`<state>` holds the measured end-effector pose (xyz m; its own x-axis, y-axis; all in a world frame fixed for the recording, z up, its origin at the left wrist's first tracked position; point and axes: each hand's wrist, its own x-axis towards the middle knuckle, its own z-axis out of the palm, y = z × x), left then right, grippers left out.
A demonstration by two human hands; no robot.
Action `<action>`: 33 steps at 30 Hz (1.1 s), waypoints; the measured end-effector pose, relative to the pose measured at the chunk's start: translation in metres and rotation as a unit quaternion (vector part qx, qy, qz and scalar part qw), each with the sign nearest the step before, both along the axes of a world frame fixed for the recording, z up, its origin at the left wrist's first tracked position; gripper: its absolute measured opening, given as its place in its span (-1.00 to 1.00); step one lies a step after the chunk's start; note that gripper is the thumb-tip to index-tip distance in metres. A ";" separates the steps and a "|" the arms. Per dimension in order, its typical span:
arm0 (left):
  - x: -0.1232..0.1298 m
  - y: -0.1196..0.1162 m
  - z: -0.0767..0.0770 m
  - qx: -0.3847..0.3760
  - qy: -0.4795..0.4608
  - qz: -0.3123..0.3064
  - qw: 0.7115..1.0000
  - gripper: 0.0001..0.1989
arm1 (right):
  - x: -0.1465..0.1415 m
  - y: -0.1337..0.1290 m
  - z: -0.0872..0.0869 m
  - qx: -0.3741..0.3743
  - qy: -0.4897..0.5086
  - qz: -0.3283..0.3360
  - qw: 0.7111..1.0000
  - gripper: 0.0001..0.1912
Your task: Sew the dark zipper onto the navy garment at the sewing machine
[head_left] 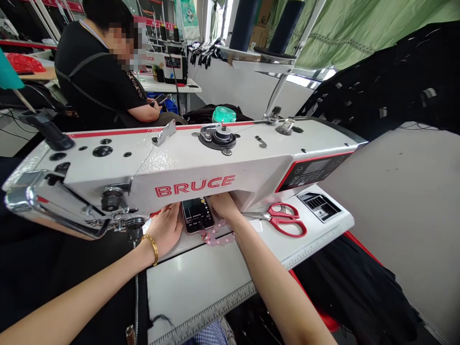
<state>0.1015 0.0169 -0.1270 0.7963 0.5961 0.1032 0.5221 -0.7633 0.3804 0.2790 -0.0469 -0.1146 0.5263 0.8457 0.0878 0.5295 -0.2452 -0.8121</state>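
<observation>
A white sewing machine marked BRUCE stretches across the view. Below its arm, a phone with a lit dark screen lies on the machine bed. My left hand, with a gold bangle at the wrist, rests flat on the bed left of the phone, fingers stretched out and their tips partly hidden. At the phone's right edge is my right hand; the machine arm covers its fingers, so its grip does not show. A pink bead strap lies by the phone's lower corner.
Red-handled scissors lie on the table right of my right wrist. Dark cloth covers the left side, beside a zipper. A ruler strip runs along the front edge. Beyond the machine sits a person holding a phone.
</observation>
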 end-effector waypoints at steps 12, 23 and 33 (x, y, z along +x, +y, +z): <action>0.000 -0.001 0.000 0.002 -0.005 -0.004 1.000 -0.45 | 0.000 0.002 -0.001 0.006 0.005 0.002 1.000 -0.61; 0.000 -0.003 0.008 -0.030 0.029 -0.010 0.999 -0.46 | -0.002 -0.001 0.005 0.024 -0.008 0.039 0.999 -0.54; -0.126 -0.040 0.057 -0.074 0.109 -0.165 0.977 -0.66 | -0.077 -0.050 0.047 0.034 -0.083 0.243 0.966 -0.61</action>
<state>-0.0243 -0.0234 -0.0696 0.9415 0.2977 -0.1579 0.3367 -0.8487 0.4078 0.2021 -0.0968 -0.0676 0.0432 0.9786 0.2013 0.6922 0.1160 -0.7123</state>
